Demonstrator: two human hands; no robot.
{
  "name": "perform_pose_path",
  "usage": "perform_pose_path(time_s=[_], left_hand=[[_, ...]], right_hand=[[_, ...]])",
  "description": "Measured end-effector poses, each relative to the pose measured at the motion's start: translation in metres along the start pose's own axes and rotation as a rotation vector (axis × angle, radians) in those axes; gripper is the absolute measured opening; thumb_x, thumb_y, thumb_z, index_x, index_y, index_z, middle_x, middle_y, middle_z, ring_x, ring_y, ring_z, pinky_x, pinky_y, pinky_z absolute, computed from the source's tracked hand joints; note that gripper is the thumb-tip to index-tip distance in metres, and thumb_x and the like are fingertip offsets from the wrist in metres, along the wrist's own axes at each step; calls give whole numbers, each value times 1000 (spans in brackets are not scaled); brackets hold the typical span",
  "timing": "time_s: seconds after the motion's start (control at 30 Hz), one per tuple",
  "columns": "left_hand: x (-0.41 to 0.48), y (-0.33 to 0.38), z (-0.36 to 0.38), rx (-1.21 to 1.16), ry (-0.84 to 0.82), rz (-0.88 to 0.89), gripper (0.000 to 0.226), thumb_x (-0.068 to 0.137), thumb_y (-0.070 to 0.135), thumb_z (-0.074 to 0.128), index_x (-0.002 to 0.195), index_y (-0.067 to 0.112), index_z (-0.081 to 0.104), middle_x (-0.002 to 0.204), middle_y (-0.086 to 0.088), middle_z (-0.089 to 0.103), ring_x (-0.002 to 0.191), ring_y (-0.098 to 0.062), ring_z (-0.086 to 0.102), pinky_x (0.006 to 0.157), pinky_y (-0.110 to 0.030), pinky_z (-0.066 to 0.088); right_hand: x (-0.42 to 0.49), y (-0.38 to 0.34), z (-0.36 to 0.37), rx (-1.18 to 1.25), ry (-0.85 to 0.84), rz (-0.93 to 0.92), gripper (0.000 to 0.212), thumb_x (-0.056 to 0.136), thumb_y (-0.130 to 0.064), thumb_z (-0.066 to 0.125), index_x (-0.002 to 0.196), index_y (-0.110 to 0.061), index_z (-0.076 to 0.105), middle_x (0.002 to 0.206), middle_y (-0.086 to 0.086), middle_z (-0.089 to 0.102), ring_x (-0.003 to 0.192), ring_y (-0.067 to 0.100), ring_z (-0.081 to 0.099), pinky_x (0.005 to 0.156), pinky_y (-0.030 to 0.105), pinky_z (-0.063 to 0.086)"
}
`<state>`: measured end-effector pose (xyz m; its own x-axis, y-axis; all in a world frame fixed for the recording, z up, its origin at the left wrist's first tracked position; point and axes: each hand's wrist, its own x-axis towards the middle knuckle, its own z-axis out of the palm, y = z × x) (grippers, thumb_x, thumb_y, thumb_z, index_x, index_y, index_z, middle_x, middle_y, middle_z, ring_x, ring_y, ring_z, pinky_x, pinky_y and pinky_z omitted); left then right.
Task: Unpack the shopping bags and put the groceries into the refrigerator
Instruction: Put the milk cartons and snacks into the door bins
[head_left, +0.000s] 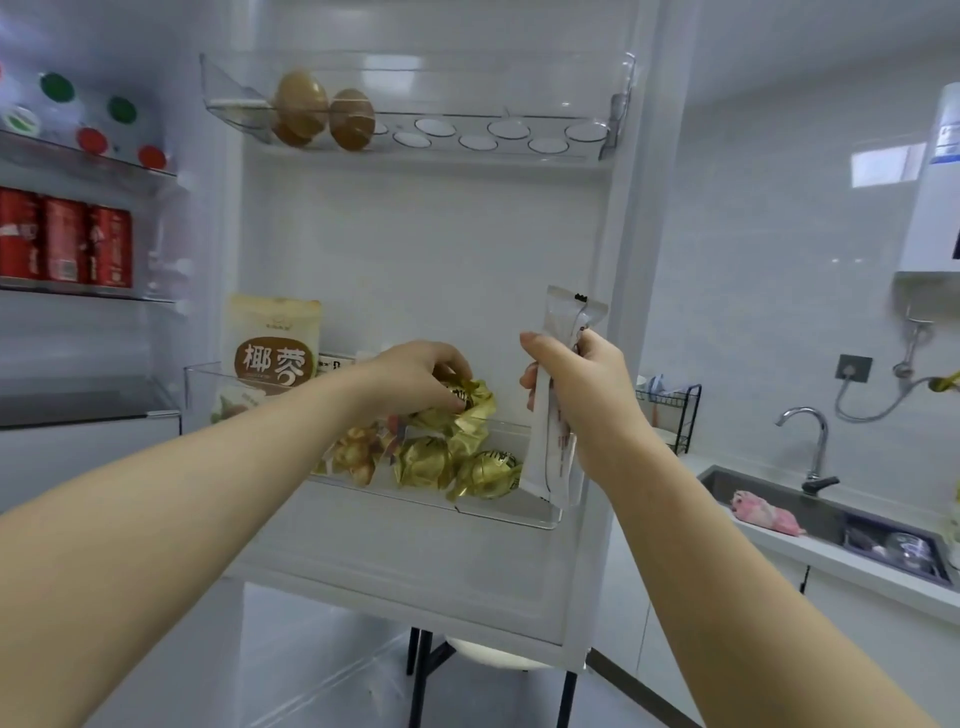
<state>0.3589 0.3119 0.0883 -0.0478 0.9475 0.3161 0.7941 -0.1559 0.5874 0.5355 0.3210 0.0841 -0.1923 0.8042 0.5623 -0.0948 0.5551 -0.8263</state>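
Note:
The refrigerator door stands open before me. Its lower clear door bin (498, 512) holds several gold-wrapped snack packets (423, 462) and a tan pouch with brown label (274, 345) at its left end. My left hand (415, 376) reaches into the bin and grips one gold-wrapped packet (475, 408) on top of the pile. My right hand (576, 384) holds a long white snack packet (558, 395) upright at the bin's right end, its lower end inside the bin. The upper door tray (571, 150) carries three brown eggs (322, 111) at its left.
Inside the fridge at left, red cans (65, 239) stand on a shelf, with green- and red-lidded containers (93, 140) above. To the right are a counter with a sink (826, 514), a faucet (815, 441), a dish rack (675, 415) and a wall heater (935, 182). A stool (488, 660) stands below the door.

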Motion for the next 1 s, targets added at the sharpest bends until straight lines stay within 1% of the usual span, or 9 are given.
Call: perform_pose_path(time_s=[0.17, 0.3, 0.47, 0.5, 0.63, 0.7, 0.8, 0.9, 1.0], left_hand=[[11, 6, 2, -16, -57, 24, 30, 80, 25, 73, 107, 25, 61, 105, 5, 57, 80, -8, 57, 48, -15, 46], [23, 14, 15, 16, -81, 66, 35, 74, 36, 76, 103, 28, 58, 102, 7, 57, 89, -8, 57, 75, -23, 52], [36, 12, 22, 136, -119, -6, 33, 84, 41, 64, 112, 23, 59, 108, 4, 60, 97, -14, 57, 88, -33, 51], [36, 12, 20, 139, -105, -7, 31, 89, 38, 59, 114, 21, 59, 110, 2, 61, 96, -14, 57, 86, -31, 50], [35, 12, 11, 291, -123, -96, 31, 97, 29, 46, 121, 12, 55, 107, -3, 57, 72, -13, 54, 54, -24, 45], [36, 10, 10, 321, -242, -218, 39, 96, 33, 47, 127, 10, 49, 115, -10, 56, 81, -23, 62, 65, -34, 57], [38, 11, 9, 284, -368, -330, 50, 95, 38, 48, 136, 11, 40, 132, -19, 46, 104, -40, 58, 85, -49, 53], [40, 12, 7, 189, -464, -386, 51, 96, 37, 49, 142, 20, 33, 145, -17, 33, 114, -46, 50, 87, -53, 50], [41, 11, 7, 58, -483, -405, 47, 94, 32, 53, 138, 19, 40, 144, -16, 36, 109, -43, 56, 89, -52, 51]], right_hand=[[5, 1, 0, -15, 22, 15, 14, 88, -22, 61, 79, -14, 53, 57, -2, 58, 58, 19, 50, 63, 34, 43], [8, 3, -3, -41, 59, 22, 17, 88, -24, 61, 77, -14, 51, 59, -1, 59, 61, 20, 51, 61, 34, 41], [7, 8, -6, -48, 84, 36, 15, 87, -24, 61, 79, -14, 53, 59, -1, 59, 63, 23, 51, 63, 36, 42], [7, 9, -7, -52, 86, 39, 15, 87, -24, 61, 79, -14, 53, 58, -2, 59, 62, 22, 51, 63, 36, 42], [8, 9, -10, -62, 103, 45, 16, 88, -25, 61, 80, -14, 52, 59, -1, 59, 60, 20, 51, 59, 33, 41], [9, 9, -9, -66, 96, 43, 15, 88, -24, 60, 79, -14, 53, 60, -1, 59, 59, 19, 51, 57, 32, 41], [8, 8, -6, -61, 83, 52, 14, 89, -23, 60, 80, -15, 53, 61, 1, 59, 55, 17, 51, 59, 33, 42], [8, 8, -6, -76, 91, 52, 14, 88, -25, 60, 81, -14, 53, 61, 0, 59, 60, 19, 50, 61, 34, 42], [8, 7, -7, -81, 101, 47, 14, 88, -24, 60, 82, -13, 54, 60, 0, 59, 60, 19, 50, 61, 35, 42]])
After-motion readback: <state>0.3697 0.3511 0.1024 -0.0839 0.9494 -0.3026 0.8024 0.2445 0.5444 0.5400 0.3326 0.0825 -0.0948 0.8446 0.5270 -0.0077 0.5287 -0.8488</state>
